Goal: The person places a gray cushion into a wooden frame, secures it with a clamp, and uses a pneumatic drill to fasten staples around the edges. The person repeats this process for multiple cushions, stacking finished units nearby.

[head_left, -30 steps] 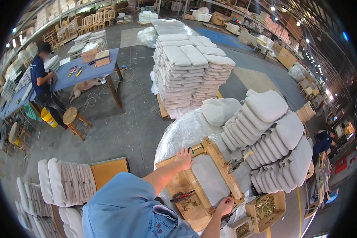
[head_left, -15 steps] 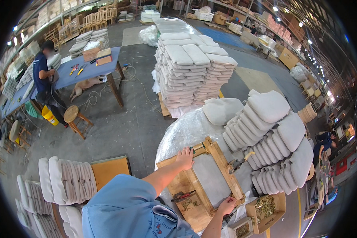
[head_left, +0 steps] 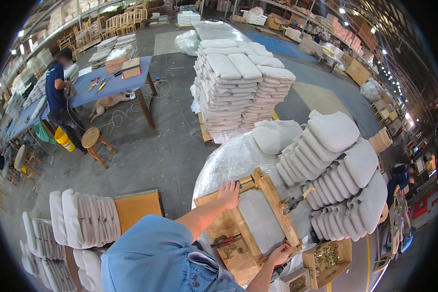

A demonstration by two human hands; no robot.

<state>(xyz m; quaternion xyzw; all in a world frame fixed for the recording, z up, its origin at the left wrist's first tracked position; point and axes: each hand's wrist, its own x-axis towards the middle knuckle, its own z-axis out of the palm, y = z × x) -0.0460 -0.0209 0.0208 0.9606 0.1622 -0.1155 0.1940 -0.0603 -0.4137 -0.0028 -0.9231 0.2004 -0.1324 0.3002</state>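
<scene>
My left hand point(head_left: 228, 194) lies on the upper left of a wooden frame jig point(head_left: 276, 208), its fingers stretched out over the wood. Inside the frame a flat light-grey panel point(head_left: 260, 219) shows. Down at the frame's near right corner is my right hand point(head_left: 280, 254), fingers drawn together; what they hold, if anything, is hidden. A toggle clamp point(head_left: 293, 203) with a yellowish grip is on the frame's right side. On the wooden board at the left of the jig rests a tool with red handles point(head_left: 225, 240).
Rows of grey seat cushions point(head_left: 333, 170) stand to the right on the plastic-wrapped round table point(head_left: 224, 163). A cardboard box of small metal parts point(head_left: 328, 258) sits near my right hand. Beyond is a tall cushion stack point(head_left: 233, 92). Another person point(head_left: 58, 92) stands at a blue table point(head_left: 109, 87).
The whole view has shifted slightly to the right. Both hands keep their places on the wooden frame.
</scene>
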